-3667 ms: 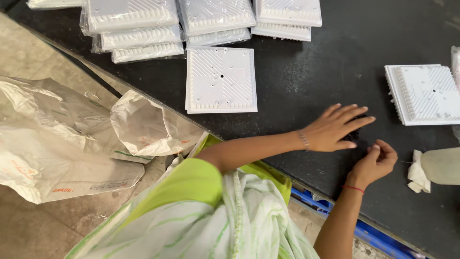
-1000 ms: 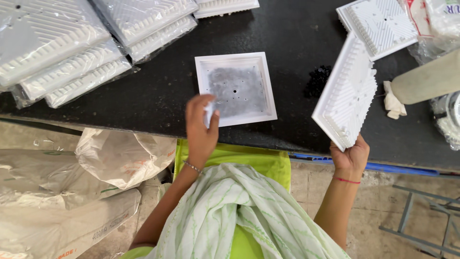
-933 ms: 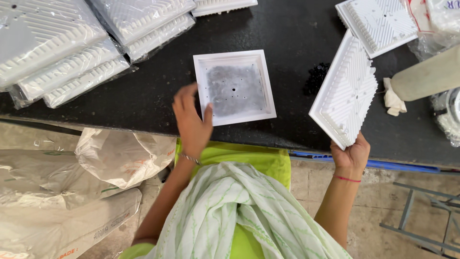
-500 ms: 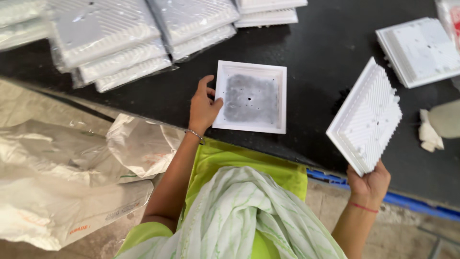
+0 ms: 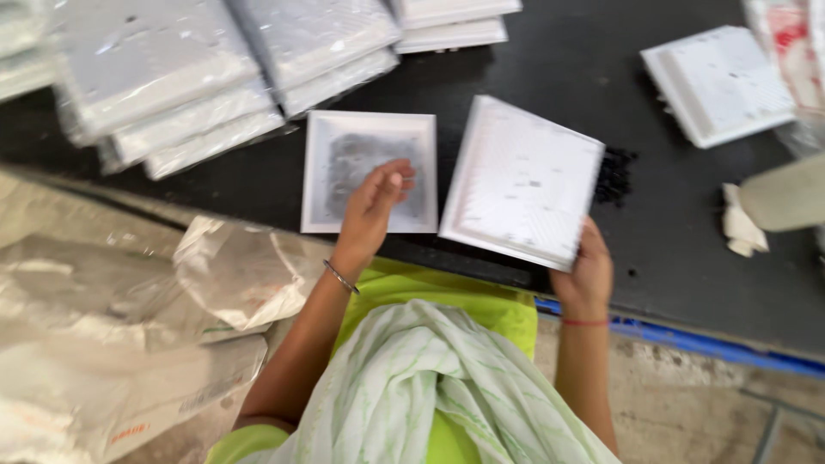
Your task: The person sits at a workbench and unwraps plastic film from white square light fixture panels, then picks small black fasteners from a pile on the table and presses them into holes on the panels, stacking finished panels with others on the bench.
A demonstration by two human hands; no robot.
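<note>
1. Head view, left hand [image 5: 371, 209]: fingers loosely spread, gripping nothing, lying over the shallow white square tray [image 5: 369, 172] w/ a grey inner face. Tray sits flat on the black bench [image 5: 687, 232], near the front edge.
2. Head view, right hand [image 5: 584, 271]: closed on the near edge of the white ribbed panel [image 5: 524, 189], thumb on top. Panel is tilted, far side raised, its left edge just beside the tray's right rim.
3. Judgement: to mate panel w/ tray, keep left hand pressing the tray so it can't slide, then line up corners before lowering; a one-edge grip lets the panel twist.
4. Small black bits [image 5: 614, 172] lie on the bench just beside the panel's right side; prob. best kept out from between the parts.
5. Also there: bagged stacks of panels [image 5: 172, 77] at far left, another white panel [image 5: 718, 82] far right, crumpled plastic sheet [image 5: 129, 309] below the bench edge. Frame is blurred, fine detail unclear.
</note>
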